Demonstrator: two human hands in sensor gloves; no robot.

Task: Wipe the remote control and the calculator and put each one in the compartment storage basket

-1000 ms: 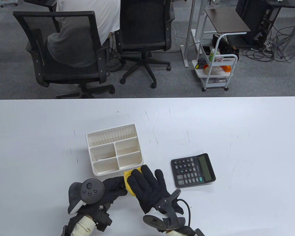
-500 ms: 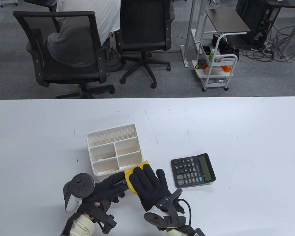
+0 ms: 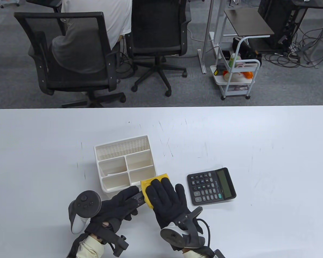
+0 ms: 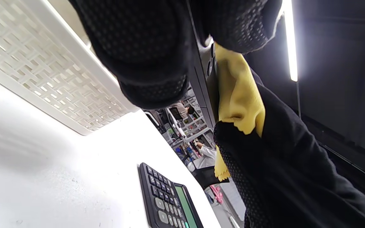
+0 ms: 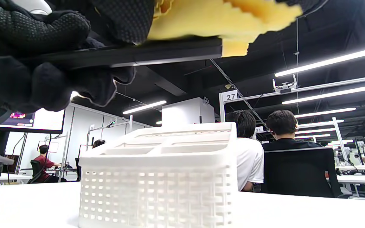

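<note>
Desk w/ basket near: your left hand grips the remote just above it, right hand flat on the cloth, so press evenly, wipe end-to-end; calc waits right.

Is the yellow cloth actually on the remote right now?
Touching. The right wrist view shows the yellow cloth lying flat on the remote, pressed down by the right hand while the left hand grips it.
</note>
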